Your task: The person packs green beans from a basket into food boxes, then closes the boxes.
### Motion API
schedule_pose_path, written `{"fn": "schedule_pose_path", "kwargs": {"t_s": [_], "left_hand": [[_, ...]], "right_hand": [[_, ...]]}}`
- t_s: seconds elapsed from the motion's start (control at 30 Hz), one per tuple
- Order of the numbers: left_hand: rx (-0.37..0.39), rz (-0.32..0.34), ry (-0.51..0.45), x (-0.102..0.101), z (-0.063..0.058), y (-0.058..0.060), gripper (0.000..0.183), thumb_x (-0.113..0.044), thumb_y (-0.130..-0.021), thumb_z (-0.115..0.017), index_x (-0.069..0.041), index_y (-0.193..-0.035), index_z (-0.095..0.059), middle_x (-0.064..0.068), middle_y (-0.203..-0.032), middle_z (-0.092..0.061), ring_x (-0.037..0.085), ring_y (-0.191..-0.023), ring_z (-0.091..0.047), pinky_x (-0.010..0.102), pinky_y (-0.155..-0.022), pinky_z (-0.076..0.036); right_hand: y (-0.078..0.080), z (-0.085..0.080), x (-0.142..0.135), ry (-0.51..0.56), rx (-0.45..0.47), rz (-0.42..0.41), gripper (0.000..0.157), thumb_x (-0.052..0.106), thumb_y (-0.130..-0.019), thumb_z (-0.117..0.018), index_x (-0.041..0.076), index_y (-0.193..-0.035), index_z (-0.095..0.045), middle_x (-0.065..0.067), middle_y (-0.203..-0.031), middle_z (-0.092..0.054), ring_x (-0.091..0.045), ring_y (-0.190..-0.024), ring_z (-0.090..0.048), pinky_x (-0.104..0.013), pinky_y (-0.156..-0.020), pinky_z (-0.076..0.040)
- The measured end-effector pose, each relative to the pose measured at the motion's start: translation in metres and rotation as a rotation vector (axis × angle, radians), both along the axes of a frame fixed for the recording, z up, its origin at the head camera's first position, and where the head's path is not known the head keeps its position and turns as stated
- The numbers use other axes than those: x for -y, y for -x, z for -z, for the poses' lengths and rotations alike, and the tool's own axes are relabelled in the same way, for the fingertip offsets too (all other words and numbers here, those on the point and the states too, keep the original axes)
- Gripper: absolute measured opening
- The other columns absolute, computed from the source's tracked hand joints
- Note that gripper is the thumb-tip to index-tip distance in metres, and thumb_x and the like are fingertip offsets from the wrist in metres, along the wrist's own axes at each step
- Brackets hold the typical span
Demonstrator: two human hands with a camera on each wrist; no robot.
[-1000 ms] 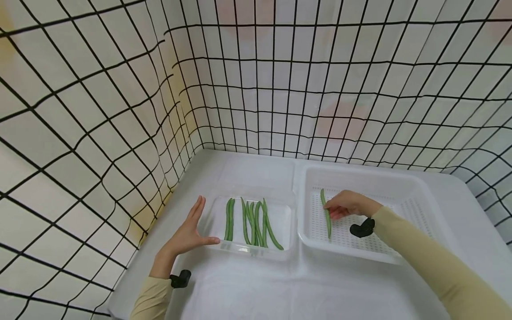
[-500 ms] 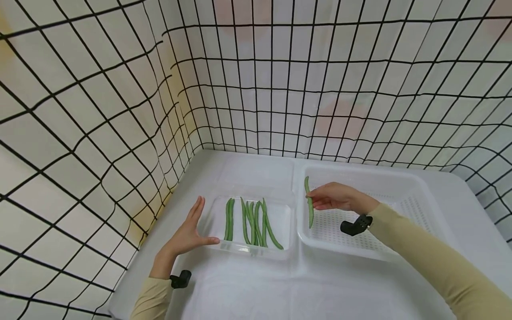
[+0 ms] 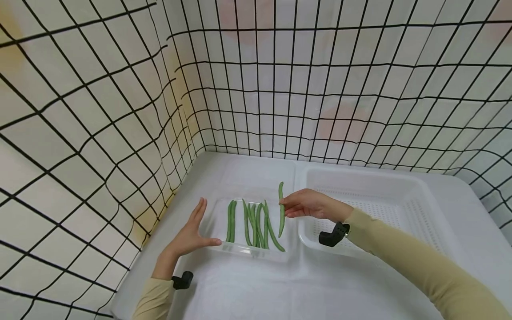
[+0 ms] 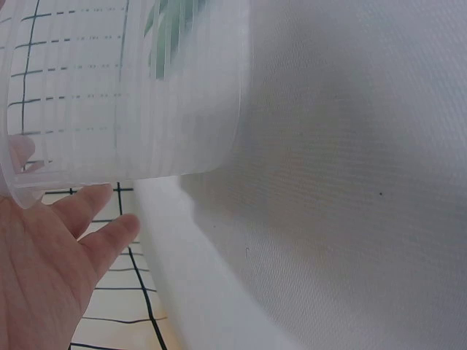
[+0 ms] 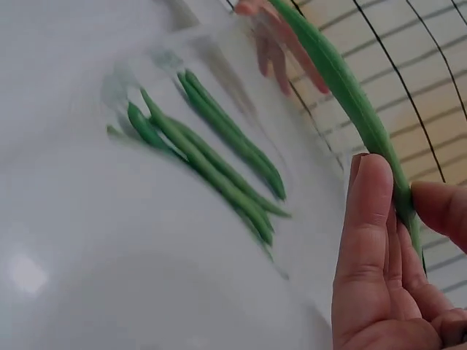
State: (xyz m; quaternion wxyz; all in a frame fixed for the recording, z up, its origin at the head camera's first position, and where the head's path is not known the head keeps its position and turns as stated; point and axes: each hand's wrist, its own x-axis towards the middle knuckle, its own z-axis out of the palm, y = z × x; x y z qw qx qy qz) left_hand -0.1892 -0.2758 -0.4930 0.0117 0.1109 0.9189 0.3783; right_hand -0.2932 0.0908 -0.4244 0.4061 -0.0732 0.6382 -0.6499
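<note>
My right hand [image 3: 310,204] pinches a green bean [image 3: 281,222] between thumb and fingers, over the right side of a clear plastic box [image 3: 244,250]. In the right wrist view that held bean [image 5: 354,102] slants up past the fingertips. Several other green beans [image 3: 255,224] lie lengthwise in the box, two of them side by side at the left. My left hand [image 3: 186,235] is at the box's near left corner, thumb and fingers spread and straight. In the left wrist view the left hand [image 4: 44,270] lies against the box's rim.
A white perforated basket [image 3: 400,182] stands right of the box, with the right forearm over its near side. Black wire mesh [image 3: 272,89] encloses the white table [image 3: 256,289] at the back and sides.
My right hand has lifted a green bean from the white basket and carried it left over the clear box. My left hand has stayed at the box's corner.
</note>
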Motion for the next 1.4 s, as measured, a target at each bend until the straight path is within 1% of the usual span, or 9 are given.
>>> {"fn": "schedule_pose_path", "kwargs": {"t_s": [0.23,0.53,0.8,0.93,1.03,1.1,1.2,1.3,1.4], "left_hand": [[0.002,0.001,-0.01,-0.003,-0.001,-0.001,0.129,-0.051,-0.062,-0.085,-0.022,-0.154,0.001,0.004,-0.158,0.006,0.031,-0.142,-0.003,0.059,-0.104,-0.022],[-0.009,0.007,-0.015,-0.002,-0.001,-0.001,0.129,-0.052,-0.062,-0.085,-0.023,-0.154,0.002,0.005,-0.158,0.005,0.03,-0.142,-0.003,0.059,-0.104,-0.023],[-0.01,0.006,-0.008,-0.001,-0.002,0.002,0.129,-0.052,-0.062,-0.085,-0.024,-0.153,0.002,0.0,-0.158,0.007,0.031,-0.142,-0.005,0.059,-0.104,-0.024],[0.025,0.038,0.013,0.002,-0.008,0.004,0.13,-0.049,-0.064,-0.085,-0.021,-0.153,0.006,0.005,-0.158,0.008,0.034,-0.142,-0.003,0.06,-0.104,-0.022],[0.115,0.071,0.052,0.007,-0.022,0.008,0.131,-0.048,-0.066,-0.084,-0.016,-0.152,0.009,0.012,-0.157,0.007,0.04,-0.14,0.001,0.062,-0.105,-0.015],[0.182,0.078,0.079,0.011,-0.037,0.015,0.127,-0.048,-0.07,-0.081,-0.009,-0.152,0.008,0.017,-0.156,0.004,0.043,-0.139,0.003,0.062,-0.106,-0.011],[0.239,0.062,0.141,0.015,-0.062,0.036,0.111,-0.048,-0.082,-0.07,0.002,-0.15,0.003,0.026,-0.154,-0.001,0.045,-0.138,-0.001,0.06,-0.107,-0.01],[0.291,0.029,0.204,0.012,-0.086,0.067,0.091,-0.042,-0.094,-0.054,0.01,-0.147,-0.001,0.03,-0.152,-0.003,0.044,-0.138,-0.006,0.054,-0.109,-0.012],[0.376,-0.019,0.21,0.002,-0.1,0.101,0.077,-0.034,-0.099,-0.045,0.011,-0.147,-0.006,0.031,-0.151,-0.005,0.044,-0.138,-0.007,0.052,-0.11,-0.012]], "right_hand": [[-0.013,0.006,0.023,-0.022,-0.039,-0.023,0.014,0.006,-0.091,-0.063,-0.006,-0.097,-0.067,-0.013,-0.083,-0.068,-0.018,-0.071,-0.067,-0.034,-0.076,-0.054],[-0.015,0.004,0.03,-0.111,-0.025,-0.014,0.042,0.017,-0.093,-0.063,-0.017,-0.116,-0.056,-0.015,-0.08,-0.067,-0.018,-0.065,-0.067,-0.031,-0.068,-0.055],[-0.013,0.003,0.029,-0.094,-0.023,-0.02,0.033,0.015,-0.094,-0.06,-0.014,-0.111,-0.059,-0.018,-0.085,-0.067,-0.022,-0.072,-0.068,-0.038,-0.078,-0.053],[-0.01,-0.002,0.028,-0.104,-0.105,-0.014,0.031,0.015,-0.095,-0.058,-0.01,-0.113,-0.058,-0.023,-0.1,-0.064,-0.026,-0.085,-0.067,-0.039,-0.081,-0.052],[-0.003,-0.01,0.027,-0.136,-0.232,0.011,0.038,0.018,-0.097,-0.055,-0.009,-0.123,-0.053,-0.026,-0.115,-0.059,-0.032,-0.101,-0.062,-0.04,-0.085,-0.05],[0.003,-0.016,0.026,-0.175,-0.308,0.047,0.042,0.02,-0.098,-0.053,-0.008,-0.13,-0.049,-0.026,-0.125,-0.054,-0.035,-0.112,-0.055,-0.041,-0.091,-0.047],[0.015,-0.023,0.028,-0.24,-0.356,0.144,0.047,0.023,-0.1,-0.048,-0.004,-0.138,-0.043,-0.022,-0.139,-0.043,-0.036,-0.129,-0.038,-0.045,-0.103,-0.033],[0.028,-0.024,0.034,-0.283,-0.307,0.254,0.05,0.025,-0.1,-0.046,-0.001,-0.143,-0.037,-0.018,-0.149,-0.029,-0.035,-0.138,-0.021,-0.048,-0.109,-0.019],[0.043,-0.019,0.047,-0.283,-0.202,0.325,0.056,0.026,-0.099,-0.046,0.0,-0.146,-0.03,-0.016,-0.154,-0.015,-0.033,-0.141,-0.009,-0.047,-0.111,-0.011]]}}
